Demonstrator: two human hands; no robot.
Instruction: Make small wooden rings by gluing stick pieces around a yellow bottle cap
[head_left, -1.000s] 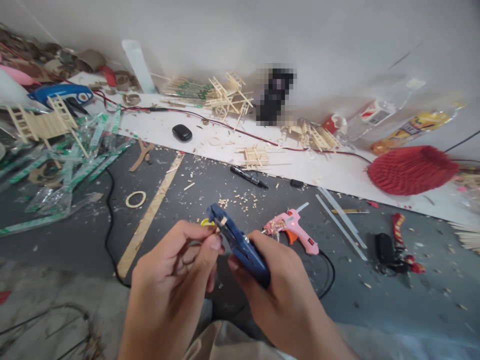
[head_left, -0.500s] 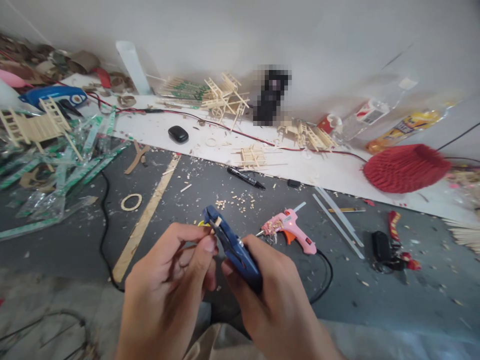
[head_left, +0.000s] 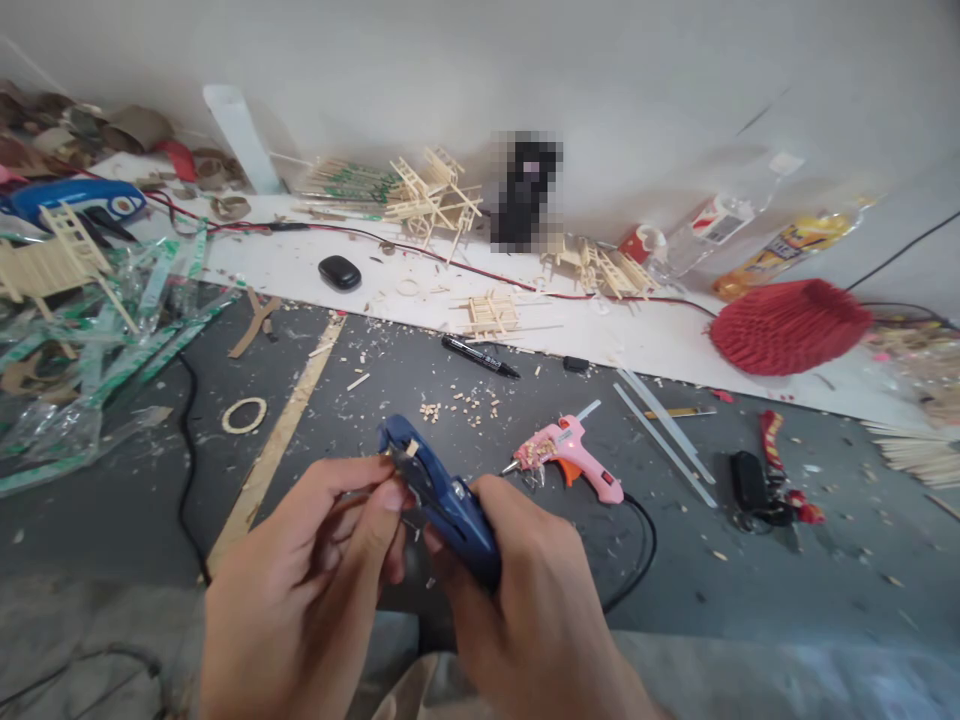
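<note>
Left grip: fingertips of your left hand [head_left: 300, 560] pressed together, pinching what looks like a small wooden piece [head_left: 411, 449], partly hidden, pale bit between the cutter's jaws. Right grip: your right hand [head_left: 547, 570] wrapped around the blue cutter [head_left: 457, 520], held above the bench [head_left: 697, 560] near its front edge. Step in hand: looks like lining up wood for a cut. Next move calls for a steady pinch, fingertips off the blades, then an even squeeze. Just beyond: wood chips [head_left: 431, 411]. To the right: pink glue gun [head_left: 592, 460]. Toward the back edge: marker [head_left: 480, 357], then stick frame [head_left: 491, 313].
</note>
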